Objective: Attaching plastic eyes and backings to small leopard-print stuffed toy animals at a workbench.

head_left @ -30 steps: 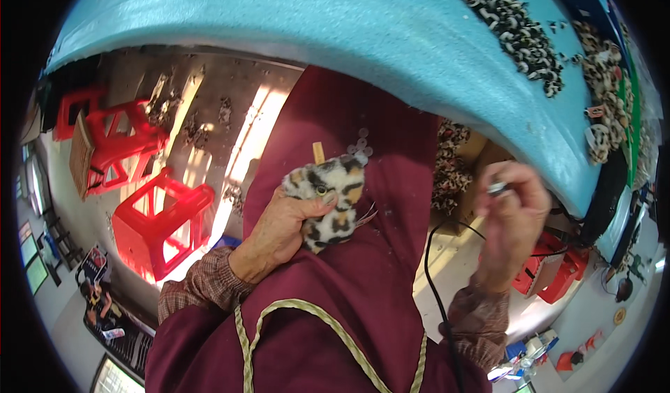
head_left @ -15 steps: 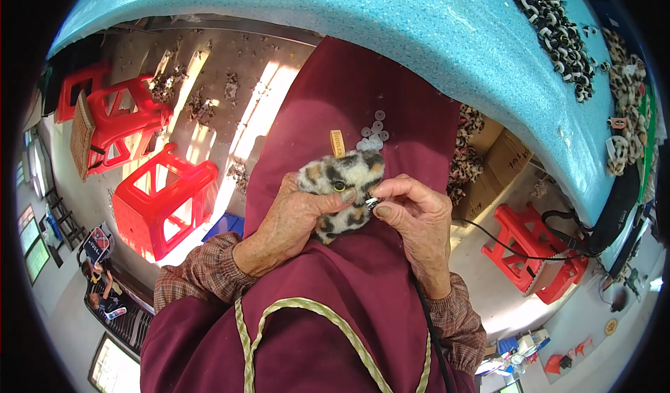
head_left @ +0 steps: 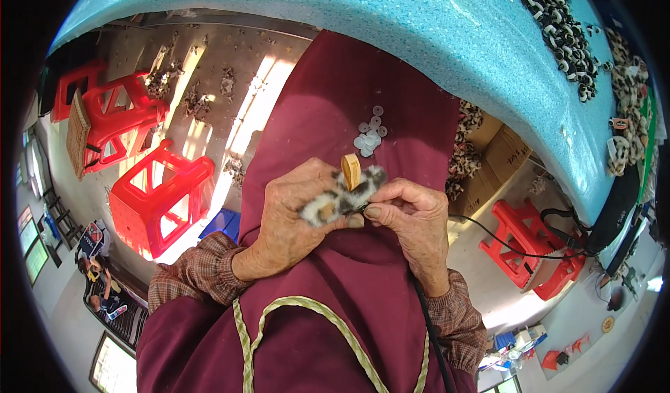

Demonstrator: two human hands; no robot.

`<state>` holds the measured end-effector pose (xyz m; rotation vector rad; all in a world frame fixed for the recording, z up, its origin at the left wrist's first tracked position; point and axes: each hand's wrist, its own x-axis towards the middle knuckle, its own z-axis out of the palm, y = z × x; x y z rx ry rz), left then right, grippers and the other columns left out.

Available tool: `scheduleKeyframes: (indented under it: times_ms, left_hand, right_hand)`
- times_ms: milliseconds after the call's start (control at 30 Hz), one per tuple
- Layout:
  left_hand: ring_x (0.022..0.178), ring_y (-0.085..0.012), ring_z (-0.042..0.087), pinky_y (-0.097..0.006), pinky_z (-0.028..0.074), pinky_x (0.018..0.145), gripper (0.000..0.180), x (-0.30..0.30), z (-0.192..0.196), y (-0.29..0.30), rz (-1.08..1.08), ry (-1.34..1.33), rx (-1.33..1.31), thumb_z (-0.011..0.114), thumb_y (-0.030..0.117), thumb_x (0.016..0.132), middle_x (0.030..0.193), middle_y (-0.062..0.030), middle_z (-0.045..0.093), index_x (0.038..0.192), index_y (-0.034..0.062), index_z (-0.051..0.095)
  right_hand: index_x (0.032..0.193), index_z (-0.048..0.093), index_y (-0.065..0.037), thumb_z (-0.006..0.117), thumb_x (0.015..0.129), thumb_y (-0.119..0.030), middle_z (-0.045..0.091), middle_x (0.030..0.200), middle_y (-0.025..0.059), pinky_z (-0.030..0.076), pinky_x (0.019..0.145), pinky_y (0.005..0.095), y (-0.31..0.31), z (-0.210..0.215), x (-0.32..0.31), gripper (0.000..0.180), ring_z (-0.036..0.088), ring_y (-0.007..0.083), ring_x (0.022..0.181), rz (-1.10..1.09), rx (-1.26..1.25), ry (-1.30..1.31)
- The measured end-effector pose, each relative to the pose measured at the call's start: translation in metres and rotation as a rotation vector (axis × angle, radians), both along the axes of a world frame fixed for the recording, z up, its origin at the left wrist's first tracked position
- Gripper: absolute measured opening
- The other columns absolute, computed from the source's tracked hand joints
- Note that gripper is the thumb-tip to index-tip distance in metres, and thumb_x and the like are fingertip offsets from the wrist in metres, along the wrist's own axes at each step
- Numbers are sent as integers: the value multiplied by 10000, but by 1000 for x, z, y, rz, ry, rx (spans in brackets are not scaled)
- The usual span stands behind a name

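Observation:
My left hand (head_left: 293, 204) grips a small spotted plush piece (head_left: 323, 209), furry in white, black and tan. From the plush sticks up a looped yellow fabric tag (head_left: 351, 171). Against the plush's right edge, my right hand (head_left: 417, 222) pinches thumb to forefinger on a small dark part, mostly hidden by the fingertips. Beyond both hands, a cluster of translucent round washers (head_left: 368, 142) lies on the maroon apron (head_left: 363, 72) over my lap.
A blue speckled tabletop (head_left: 419, 30) curves across the far side, bearing a heap of black-and-white parts (head_left: 562, 40) and spotted plush pieces (head_left: 624, 79). Red stools (head_left: 162, 201) stand at left, another red stool (head_left: 520, 236) at right, near a cardboard box (head_left: 499, 166). Scraps litter the floor.
My left hand has tipped the plush over, so its eye side no longer shows and the tag faces up. The small black-and-white part in my right fingers is now mostly hidden against the plush.

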<state>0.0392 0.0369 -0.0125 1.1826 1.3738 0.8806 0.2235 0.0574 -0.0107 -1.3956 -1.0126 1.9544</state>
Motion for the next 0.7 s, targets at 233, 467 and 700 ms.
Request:
scheduleKeyframes:
  times_ms: [233,467,700]
  left_hand:
    - [695,-199,549,-310,441,586,340,1,-1,1,-106,147,201,847,124,556,756,-69,556,780,18,615]
    - [728,-196,508,-308,430,639,365,-9,2,-8,-232,-12,-35,840,167,622,786,-63,503,870,16,618]
    - [842,-118,460,-272,408,761,331,-8,-5,-14,-230,-433,-368,826,139,666,855,3,481,914,24,640]
  right_hand:
    - [871,671,36,651,813,41,660,758,63,495,618,195,-11,-5,-3,62,598,81,655,-109,-135,135]
    - [940,666,39,596,808,84,664,843,94,521,693,222,6,-17,26,156,628,111,747,-32,1,219]
    - [968,623,66,580,826,79,616,995,95,501,823,237,-8,-24,4,149,611,142,911,63,12,296]
